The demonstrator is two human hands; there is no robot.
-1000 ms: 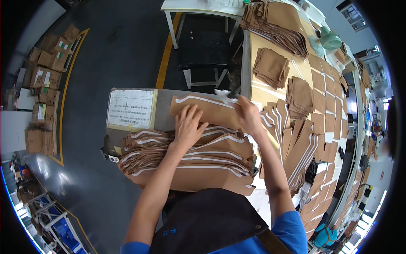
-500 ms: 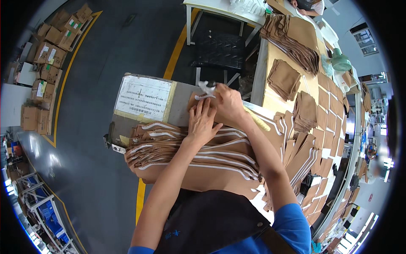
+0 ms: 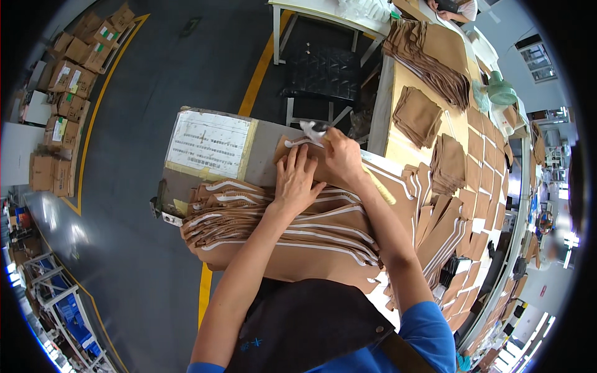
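Note:
My left hand (image 3: 296, 180) lies flat with fingers spread on a brown sheet-like piece (image 3: 283, 152) edged with a white strip (image 3: 292, 143). Close beside it, my right hand (image 3: 343, 155) is wrapped round a hammer (image 3: 380, 186). Its metal head is above the far end of the piece, by the strip; whether it touches cannot be made out. The pale yellow handle sticks out past my wrist toward the right. Under my forearms lies a pile of similar brown pieces (image 3: 329, 227), their white-strip edges fanned in layers.
The grey worktop (image 3: 264, 146) bears a taped white sheet (image 3: 208, 144) at its left. On the right, a long table (image 3: 398, 127) carries brown stacks (image 3: 418, 115) and a green fan (image 3: 500, 90). Behind are a black padded stool (image 3: 322, 74) and a co-worker's arm (image 3: 454, 17). Cartons (image 3: 71, 81) stand far left.
My right hand and the hammer have shifted slightly to the right, and the handle's end has dipped. My left hand stays pressed on the piece.

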